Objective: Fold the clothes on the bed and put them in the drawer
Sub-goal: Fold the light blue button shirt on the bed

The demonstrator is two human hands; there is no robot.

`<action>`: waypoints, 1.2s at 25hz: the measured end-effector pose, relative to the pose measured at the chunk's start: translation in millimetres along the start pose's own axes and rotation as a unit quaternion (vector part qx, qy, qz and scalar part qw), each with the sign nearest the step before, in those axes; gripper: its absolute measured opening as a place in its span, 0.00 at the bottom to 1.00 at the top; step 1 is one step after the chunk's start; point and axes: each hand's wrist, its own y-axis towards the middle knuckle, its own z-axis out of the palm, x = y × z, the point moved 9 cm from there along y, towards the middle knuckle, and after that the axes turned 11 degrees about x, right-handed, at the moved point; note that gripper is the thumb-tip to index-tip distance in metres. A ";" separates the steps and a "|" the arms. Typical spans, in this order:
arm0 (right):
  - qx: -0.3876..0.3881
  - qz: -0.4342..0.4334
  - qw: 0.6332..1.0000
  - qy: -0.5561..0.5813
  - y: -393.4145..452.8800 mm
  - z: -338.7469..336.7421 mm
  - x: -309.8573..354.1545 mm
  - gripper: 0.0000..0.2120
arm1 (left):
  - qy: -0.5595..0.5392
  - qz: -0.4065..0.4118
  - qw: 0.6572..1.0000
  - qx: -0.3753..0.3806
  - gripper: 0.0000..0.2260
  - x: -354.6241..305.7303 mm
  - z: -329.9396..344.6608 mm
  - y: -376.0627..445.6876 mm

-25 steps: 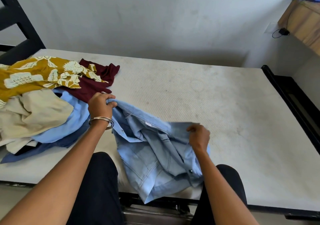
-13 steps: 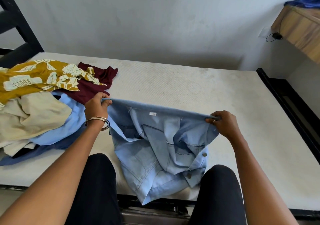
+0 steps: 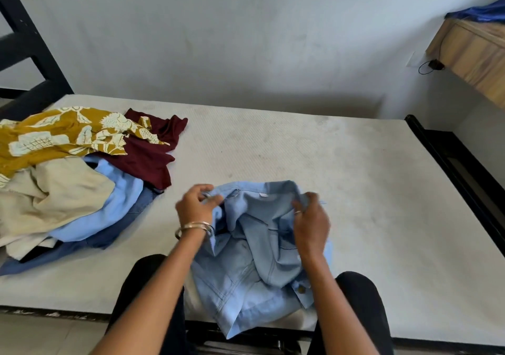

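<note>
**Inspector:** State the hold.

**Assistant:** The left hand [image 3: 197, 205] is closed, fingers and thumb pinching the upper edge of the pale blue denim button-front shirt [image 3: 257, 261] near the collar. The right hand [image 3: 310, 222] is curled round the same top edge on the other side. Both hands sit close together over the garment, and the frame is blurred there, so the exact finger positions are uncertain.

**Inspector:** Reason for that hold?

**Assistant:** In my judgement, gripping at the collar line lets the shirt be squared up before a fold. It lies bunched, not flat, on the near edge of the white quilted mattress [image 3: 355, 190], between the person's knees, with its hem hanging just over the edge.

**Inspector:** Other clothes?

**Assistant:** An unfolded heap lies to the left: a mustard-yellow printed cloth [image 3: 62, 136] over a maroon top [image 3: 153, 155], with a cream fabric piece [image 3: 54, 198] and a light blue garment [image 3: 120, 198] below. The heap is near the shirt but not touching it.

**Inspector:** Edges and room?

**Assistant:** Bare mattress extends right and back from the shirt to the black bed frame rail [image 3: 459, 163] and the wall. Spreading toward that side looks safest; pulling nearer risks the shirt sliding off. No drawer is plainly identifiable.
</note>
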 end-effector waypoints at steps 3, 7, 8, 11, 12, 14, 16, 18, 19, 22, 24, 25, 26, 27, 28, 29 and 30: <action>0.198 -0.021 0.980 0.017 -29.2 67.6 -5.0 0.36 | -0.003 -0.023 0.997 0.076 0.31 23.1 47.6 -37.4; 0.074 0.176 0.929 0.317 -50.8 59.3 -53.3 0.30 | -0.092 -0.137 0.986 -0.016 0.26 60.3 45.7 -59.3; 0.066 0.204 0.899 0.383 -53.1 64.1 -60.1 0.29 | -0.128 -0.162 0.978 -0.028 0.24 67.8 45.0 -61.3; 0.062 0.213 0.821 0.526 -56.4 73.3 -56.8 0.24 | -0.224 -0.195 0.955 -0.008 0.20 77.5 53.8 -64.7; 0.065 0.206 0.806 0.551 -58.0 76.1 -52.2 0.21 | -0.258 -0.199 0.945 0.006 0.20 76.9 58.4 -65.9; 0.090 0.188 0.827 0.523 -59.7 79.8 -43.9 0.19 | -0.300 -0.200 0.932 0.028 0.19 72.9 64.7 -68.7; 0.124 0.157 0.878 0.434 -62.4 80.7 -31.0 0.21 | -0.295 -0.191 0.935 0.049 0.20 68.1 68.6 -71.6; 0.105 0.077 0.946 0.297 -59.4 72.5 -12.0 0.21 | -0.249 -0.162 0.953 0.062 0.20 62.6 68.6 -71.4; 0.079 0.014 0.981 0.175 -57.2 65.5 5.3 0.19 | -0.218 -0.145 0.963 0.065 0.21 58.7 68.5 -71.1; 0.072 -0.093 0.993 -0.029 -57.2 67.5 40.7 0.19 | -0.163 -0.113 0.977 0.074 0.23 41.7 70.6 -73.5; 0.095 -0.015 0.989 0.112 -56.5 62.7 28.3 0.20 | -0.147 -0.098 0.982 0.073 0.25 33.4 72.0 -74.3; 0.097 0.039 0.973 0.207 -58.7 60.3 17.6 0.20 | -0.134 -0.092 0.984 0.075 0.25 31.8 72.9 -73.6; 0.094 0.068 0.956 0.269 -61.0 57.6 10.3 0.21 | -0.122 -0.086 0.985 0.082 0.26 29.2 74.5 -73.4; 0.092 0.073 0.949 0.293 -61.3 54.4 6.2 0.22 | -0.113 -0.079 0.986 0.088 0.26 28.2 76.1 -72.5; 0.099 0.071 0.946 0.301 -60.6 53.2 4.7 0.22 | -0.106 -0.073 0.987 0.093 0.27 27.3 77.0 -72.3; 0.110 0.068 0.944 0.305 -60.0 52.7 5.4 0.22 | -0.101 -0.065 0.988 0.099 0.27 27.2 78.7 -71.6; 0.122 0.067 0.941 0.309 -59.0 52.9 5.1 0.22 | -0.094 -0.058 0.988 0.107 0.27 25.4 80.9 -72.2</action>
